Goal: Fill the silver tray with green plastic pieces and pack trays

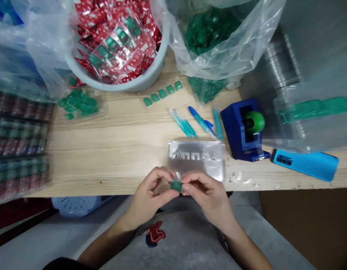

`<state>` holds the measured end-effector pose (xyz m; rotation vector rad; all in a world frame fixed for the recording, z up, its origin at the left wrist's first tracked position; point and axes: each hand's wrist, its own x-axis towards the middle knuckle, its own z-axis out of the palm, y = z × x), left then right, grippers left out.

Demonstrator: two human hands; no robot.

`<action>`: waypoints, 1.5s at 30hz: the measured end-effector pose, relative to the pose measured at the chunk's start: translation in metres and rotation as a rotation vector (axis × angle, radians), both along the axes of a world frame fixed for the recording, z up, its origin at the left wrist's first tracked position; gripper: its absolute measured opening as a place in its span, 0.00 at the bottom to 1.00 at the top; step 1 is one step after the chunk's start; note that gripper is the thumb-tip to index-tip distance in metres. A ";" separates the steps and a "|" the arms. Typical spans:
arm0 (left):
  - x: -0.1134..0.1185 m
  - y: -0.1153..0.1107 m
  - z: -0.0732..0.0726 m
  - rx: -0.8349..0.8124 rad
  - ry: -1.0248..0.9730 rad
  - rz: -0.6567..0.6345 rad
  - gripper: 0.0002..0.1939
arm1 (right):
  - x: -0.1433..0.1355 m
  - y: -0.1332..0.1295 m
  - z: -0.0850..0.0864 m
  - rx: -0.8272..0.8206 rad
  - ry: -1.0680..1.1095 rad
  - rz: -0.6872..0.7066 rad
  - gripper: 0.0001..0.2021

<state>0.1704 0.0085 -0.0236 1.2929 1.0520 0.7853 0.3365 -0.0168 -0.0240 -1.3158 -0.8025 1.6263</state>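
A small green plastic piece (176,185) is pinched between my left hand (152,197) and my right hand (208,197), just over the table's front edge. Thumb and fingertips of each hand close on it from its two sides. Something thin and clear sticks up at its top; what it is I cannot make out. Right behind my fingers lies a clear plastic blister tray (196,165) with a row of moulded pockets. Farther back, a row of several green pieces (162,93) sits in what looks like another clear tray.
A white bucket (114,87) of red packets stands at the back, beside a plastic bag (213,63) of green pieces. Pens (201,122), a blue tape dispenser (241,131) and a blue phone (305,165) lie to the right. Loose green pieces (79,102) and stacked packs (20,146) are left.
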 end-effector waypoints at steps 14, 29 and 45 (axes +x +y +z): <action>0.004 0.041 -0.008 0.411 0.585 -0.150 0.07 | 0.014 0.005 -0.010 0.205 -0.675 -0.123 0.05; -0.006 0.044 -0.026 0.652 0.658 -0.107 0.11 | 0.018 0.007 -0.012 0.329 -0.752 -0.088 0.06; 0.001 0.033 0.003 -0.121 -0.085 0.006 0.14 | -0.003 0.016 0.017 0.543 -0.533 -0.014 0.13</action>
